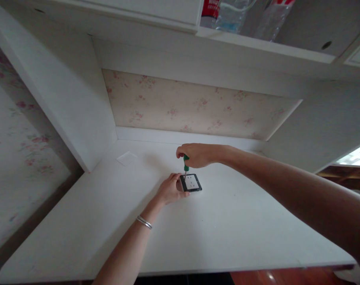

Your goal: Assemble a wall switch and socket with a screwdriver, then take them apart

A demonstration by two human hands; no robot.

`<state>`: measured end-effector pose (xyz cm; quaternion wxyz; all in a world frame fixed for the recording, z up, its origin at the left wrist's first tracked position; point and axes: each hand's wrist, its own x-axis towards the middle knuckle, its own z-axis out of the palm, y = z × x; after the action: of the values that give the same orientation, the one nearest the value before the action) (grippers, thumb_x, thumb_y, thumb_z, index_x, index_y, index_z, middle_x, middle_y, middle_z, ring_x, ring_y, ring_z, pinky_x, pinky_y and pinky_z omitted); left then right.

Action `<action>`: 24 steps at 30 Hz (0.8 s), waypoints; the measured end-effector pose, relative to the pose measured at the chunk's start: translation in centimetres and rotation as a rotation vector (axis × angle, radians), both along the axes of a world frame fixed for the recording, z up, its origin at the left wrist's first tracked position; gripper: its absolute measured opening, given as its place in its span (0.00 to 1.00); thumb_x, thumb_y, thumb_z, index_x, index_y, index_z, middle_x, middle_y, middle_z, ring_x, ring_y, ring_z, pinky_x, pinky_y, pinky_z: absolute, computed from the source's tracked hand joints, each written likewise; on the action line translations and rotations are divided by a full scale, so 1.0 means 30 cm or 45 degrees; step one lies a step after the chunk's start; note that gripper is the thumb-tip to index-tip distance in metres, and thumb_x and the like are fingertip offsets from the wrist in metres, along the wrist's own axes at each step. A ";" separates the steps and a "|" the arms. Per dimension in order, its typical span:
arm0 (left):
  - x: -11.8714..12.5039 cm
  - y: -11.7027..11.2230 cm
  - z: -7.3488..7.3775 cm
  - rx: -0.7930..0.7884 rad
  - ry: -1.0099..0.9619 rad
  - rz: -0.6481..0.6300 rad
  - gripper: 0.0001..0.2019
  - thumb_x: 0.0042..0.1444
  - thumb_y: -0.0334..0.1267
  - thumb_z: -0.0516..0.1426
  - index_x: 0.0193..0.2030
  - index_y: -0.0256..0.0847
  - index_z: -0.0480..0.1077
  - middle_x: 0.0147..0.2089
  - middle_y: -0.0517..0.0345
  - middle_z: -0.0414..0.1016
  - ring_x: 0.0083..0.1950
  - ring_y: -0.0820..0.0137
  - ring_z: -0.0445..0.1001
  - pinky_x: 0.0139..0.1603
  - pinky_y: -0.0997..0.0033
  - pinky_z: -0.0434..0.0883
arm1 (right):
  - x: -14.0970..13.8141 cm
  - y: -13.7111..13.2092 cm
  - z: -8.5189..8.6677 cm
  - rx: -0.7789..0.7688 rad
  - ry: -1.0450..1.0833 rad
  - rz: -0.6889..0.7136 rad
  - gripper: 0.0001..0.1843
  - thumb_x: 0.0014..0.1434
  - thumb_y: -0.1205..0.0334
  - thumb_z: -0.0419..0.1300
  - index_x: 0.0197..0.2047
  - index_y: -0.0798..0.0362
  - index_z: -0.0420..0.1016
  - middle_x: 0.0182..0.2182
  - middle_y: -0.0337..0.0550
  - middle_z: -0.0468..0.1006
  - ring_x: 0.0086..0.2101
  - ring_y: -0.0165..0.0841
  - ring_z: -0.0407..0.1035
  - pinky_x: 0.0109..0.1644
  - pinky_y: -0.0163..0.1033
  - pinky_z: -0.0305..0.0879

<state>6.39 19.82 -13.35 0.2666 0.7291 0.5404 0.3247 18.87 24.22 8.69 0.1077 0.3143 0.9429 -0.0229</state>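
Note:
A wall socket with a white face and a black frame lies on the white desk. My left hand grips it by its left side, thumb along the near edge and fingers at the far edge. Above it, my right hand is closed round the green handle of a screwdriver. The screwdriver stands nearly upright, its metal shaft reaching down to the left part of the socket's black frame. Whether the tip sits in a screw is too small to tell.
A thin white square plate lies at the back left of the desk. White side panels and a flowered back wall enclose the desk. Overhead, a shelf holds clear plastic bottles.

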 end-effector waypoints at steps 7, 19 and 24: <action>-0.001 -0.004 0.010 0.000 -0.028 -0.019 0.41 0.39 0.50 0.66 0.60 0.43 0.59 0.55 0.50 0.64 0.53 0.58 0.68 0.54 0.64 0.67 | -0.004 -0.001 0.004 0.053 -0.056 -0.155 0.14 0.60 0.58 0.50 0.41 0.54 0.74 0.32 0.50 0.78 0.31 0.38 0.71 0.32 0.39 0.61; 0.009 -0.006 0.011 0.043 -0.054 0.015 0.38 0.38 0.48 0.67 0.57 0.44 0.61 0.53 0.53 0.66 0.51 0.60 0.69 0.54 0.63 0.67 | 0.009 -0.007 0.005 -0.087 0.005 -0.006 0.15 0.54 0.62 0.55 0.46 0.50 0.72 0.40 0.46 0.77 0.37 0.36 0.70 0.34 0.35 0.61; 0.010 -0.009 0.015 0.020 -0.064 0.028 0.38 0.38 0.47 0.68 0.57 0.45 0.61 0.53 0.52 0.66 0.51 0.60 0.70 0.53 0.63 0.68 | 0.008 -0.020 0.015 0.000 -0.082 -0.162 0.21 0.57 0.47 0.53 0.43 0.53 0.74 0.37 0.51 0.77 0.35 0.42 0.71 0.32 0.40 0.62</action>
<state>6.70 19.55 -12.91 0.2706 0.7168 0.5389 0.3499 19.09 23.62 9.15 0.1362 0.3741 0.9171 -0.0195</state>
